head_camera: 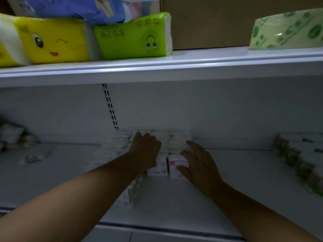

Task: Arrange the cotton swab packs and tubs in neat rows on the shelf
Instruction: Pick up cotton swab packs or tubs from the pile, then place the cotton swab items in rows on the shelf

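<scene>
On the lower white shelf (pixel 174 206), cotton swab packs (pixel 174 142) are lined up toward the back wall in the middle. My left hand (pixel 145 151) reaches over the left row, fingers laid on the packs. My right hand (pixel 197 161) touches the side of a white pack with a pink label (pixel 174 165), fingers spread and fairly straight. Another white pack (pixel 160 167) stands just left of it. A further pack (pixel 132 194) lies under my left forearm, nearer the front.
Loose packs (pixel 33 156) lie at the left of the shelf and a row of tubs and packs (pixel 297 154) runs along the right. The upper shelf (pixel 157 67) carries yellow and green tissue packs (pixel 131 37), a cardboard box (pixel 218 20) and a green paper roll (pixel 286 28).
</scene>
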The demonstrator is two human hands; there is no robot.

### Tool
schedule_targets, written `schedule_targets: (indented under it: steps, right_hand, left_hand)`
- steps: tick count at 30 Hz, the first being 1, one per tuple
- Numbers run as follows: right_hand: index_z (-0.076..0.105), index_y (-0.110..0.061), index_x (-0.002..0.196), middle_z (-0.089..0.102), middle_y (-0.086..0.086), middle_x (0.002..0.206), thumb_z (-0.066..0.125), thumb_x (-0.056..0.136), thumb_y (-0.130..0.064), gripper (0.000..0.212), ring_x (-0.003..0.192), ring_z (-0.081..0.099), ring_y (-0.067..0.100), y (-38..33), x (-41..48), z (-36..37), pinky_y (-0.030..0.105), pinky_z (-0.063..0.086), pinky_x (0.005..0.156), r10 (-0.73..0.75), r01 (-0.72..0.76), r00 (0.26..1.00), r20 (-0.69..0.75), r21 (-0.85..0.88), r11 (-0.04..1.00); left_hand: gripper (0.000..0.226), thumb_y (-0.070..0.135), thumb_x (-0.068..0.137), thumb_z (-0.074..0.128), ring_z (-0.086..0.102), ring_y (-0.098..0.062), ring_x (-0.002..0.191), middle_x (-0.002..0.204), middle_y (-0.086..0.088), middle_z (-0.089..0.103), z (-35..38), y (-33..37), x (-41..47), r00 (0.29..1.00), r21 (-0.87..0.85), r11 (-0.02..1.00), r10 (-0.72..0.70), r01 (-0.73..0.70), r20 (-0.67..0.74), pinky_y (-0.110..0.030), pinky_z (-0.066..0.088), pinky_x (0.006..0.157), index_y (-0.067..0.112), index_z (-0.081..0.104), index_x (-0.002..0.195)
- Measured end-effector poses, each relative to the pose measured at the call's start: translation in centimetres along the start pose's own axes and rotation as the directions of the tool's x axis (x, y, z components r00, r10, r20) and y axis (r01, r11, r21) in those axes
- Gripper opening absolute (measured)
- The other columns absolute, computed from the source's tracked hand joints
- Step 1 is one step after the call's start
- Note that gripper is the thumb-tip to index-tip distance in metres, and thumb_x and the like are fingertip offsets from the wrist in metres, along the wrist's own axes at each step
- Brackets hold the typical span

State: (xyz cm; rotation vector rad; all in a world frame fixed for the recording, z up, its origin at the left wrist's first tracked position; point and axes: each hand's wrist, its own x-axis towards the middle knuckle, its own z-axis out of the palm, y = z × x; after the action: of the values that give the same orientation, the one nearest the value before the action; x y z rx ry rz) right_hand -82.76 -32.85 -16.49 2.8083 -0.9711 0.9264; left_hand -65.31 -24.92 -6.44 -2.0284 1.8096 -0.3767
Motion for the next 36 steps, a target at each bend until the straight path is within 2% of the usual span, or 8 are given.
schedule_targets:
  steps: [3, 7, 11, 13, 17, 26, 30, 36]
  right_hand:
    - [0.049, -0.019, 0.119, 0.044, 0.017, 0.141, 0.021, 0.094, -0.06, 0.056, 0.126, 0.038, 0.03, -0.5, -0.6, -0.2, 0.047, 0.047, 0.094, 0.044, -0.043, 0.996, 0.073, -0.006, 0.999]
    - [0.026, -0.019, 0.145, 0.021, 0.015, 0.155, 0.024, 0.095, -0.06, 0.065, 0.142, 0.018, 0.026, -2.6, -0.7, -2.3, 0.045, 0.021, 0.113, -0.003, 0.006, 0.999, -0.037, 0.09, 0.996]
    - [0.039, -0.013, 0.141, 0.026, 0.014, 0.153, 0.028, 0.095, -0.057, 0.065, 0.142, 0.024, 0.027, -9.7, 4.5, -4.0, 0.049, 0.027, 0.113, -0.178, 0.193, 0.979, -0.098, 0.169, 0.966]
    - [0.031, -0.019, 0.146, 0.01, 0.003, 0.157, 0.025, 0.088, -0.065, 0.074, 0.145, 0.008, 0.019, -15.0, 7.8, -4.1, 0.044, 0.017, 0.119, -0.232, 0.212, 0.964, 0.132, 0.148, 0.966]
    - [0.008, -0.026, 0.151, -0.011, 0.004, 0.159, 0.041, 0.094, -0.051, 0.07, 0.146, -0.011, 0.02, -25.4, 12.4, -2.4, 0.034, -0.002, 0.118, -0.253, 0.286, 0.794, 0.553, 0.027, 0.958]
    - [0.014, -0.025, 0.151, -0.003, 0.006, 0.159, 0.046, 0.095, -0.044, 0.067, 0.146, 0.002, 0.027, -49.3, 13.8, 5.1, 0.042, 0.016, 0.118, -0.42, 0.412, 0.635, 0.648, 0.176, 0.894]
    - [0.02, -0.02, 0.148, -0.004, 0.008, 0.159, 0.045, 0.096, -0.04, 0.061, 0.146, -0.003, 0.029, -53.3, 14.0, 8.5, 0.046, 0.013, 0.118, -0.445, 0.47, 0.557, 0.701, 0.176, 0.865]
    - [0.014, -0.021, 0.151, -0.001, 0.006, 0.16, 0.043, 0.097, -0.04, 0.064, 0.146, -0.002, 0.026, -56.3, 18.3, 14.8, 0.039, 0.012, 0.119, -0.433, 0.385, 0.588, 0.683, 0.233, 0.893]
  left_hand:
    - [0.07, 0.056, 0.084, 0.056, 0.036, -0.028, 0.125, 0.136, -0.01, 0.04, -0.3, -0.4, -0.9, 1.0, -0.042, 0.999, 0.003, -0.003, 0.003, -0.043, 0.03, 0.102, 0.013, 0.039, 0.135]
    - [0.072, 0.063, 0.09, 0.038, 0.031, -0.027, 0.132, 0.143, -0.009, 0.036, -0.1, -2.6, -3.3, 0.995, -0.199, 0.98, -0.038, 0.018, -0.096, -0.041, 0.027, 0.106, 0.014, 0.032, 0.142]
    - [0.066, 0.056, 0.095, 0.03, 0.013, -0.022, 0.145, 0.155, -0.006, 0.024, 1.2, -8.1, -6.7, 0.987, -0.368, 0.924, -0.14, 0.103, -0.078, -0.041, 0.014, 0.117, 0.016, 0.022, 0.148]
    - [0.067, 0.055, 0.096, 0.028, 0.001, -0.019, 0.147, 0.159, -0.003, 0.013, 2.6, -12.0, -9.4, 0.986, -0.379, 0.914, -0.164, 0.142, -0.025, -0.042, 0.005, 0.119, 0.017, 0.016, 0.15]
    - [0.069, 0.056, 0.096, 0.028, -0.006, -0.019, 0.147, 0.16, -0.003, -0.001, 6.9, -19.9, -16.7, 0.97, -0.353, 0.904, -0.218, 0.242, 0.107, -0.04, 0.002, 0.12, 0.02, 0.009, 0.151]
    - [0.066, 0.057, 0.096, 0.029, -0.011, -0.024, 0.146, 0.16, -0.005, 0.002, 17.1, -33.5, -33.3, 0.847, -0.329, 0.783, -0.455, 0.528, 0.276, -0.046, 0.003, 0.119, 0.022, 0.016, 0.15]
    - [0.067, 0.058, 0.095, 0.03, -0.01, -0.023, 0.146, 0.16, -0.003, 0.004, 21.2, -36.5, -37.1, 0.809, -0.384, 0.717, -0.468, 0.582, 0.355, -0.047, 0.003, 0.118, 0.023, 0.017, 0.15]
    - [0.067, 0.058, 0.094, 0.034, -0.01, -0.019, 0.147, 0.16, 0.004, -0.003, 26.7, -40.4, -37.6, 0.793, -0.481, 0.63, -0.481, 0.61, 0.375, -0.043, 0.004, 0.119, 0.028, 0.015, 0.15]
